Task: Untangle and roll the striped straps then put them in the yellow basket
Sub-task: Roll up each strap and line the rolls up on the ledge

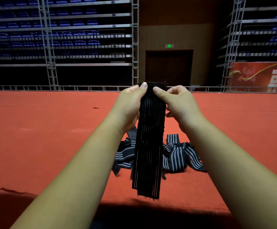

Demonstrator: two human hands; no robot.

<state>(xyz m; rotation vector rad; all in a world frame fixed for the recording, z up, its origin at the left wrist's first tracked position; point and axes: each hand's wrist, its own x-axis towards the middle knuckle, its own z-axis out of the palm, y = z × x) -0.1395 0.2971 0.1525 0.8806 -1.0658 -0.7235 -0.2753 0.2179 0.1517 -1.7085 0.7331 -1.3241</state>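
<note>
The left hand [129, 103] and right hand [180, 103] pinch 1 striped strap [149, 154] at top; banner [256, 76] writing is cropped.

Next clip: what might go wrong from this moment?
1. Left hand and right hand pinch the held strap only at its top edge; a roll started there may go crooked or slip.
2. Its loose length hangs above the tangled pile and might snag other straps.

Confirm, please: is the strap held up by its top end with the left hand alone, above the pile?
Not quite: the head view shows both the left hand and the right hand pinching the top end of the strap, which hangs above the pile.
</note>
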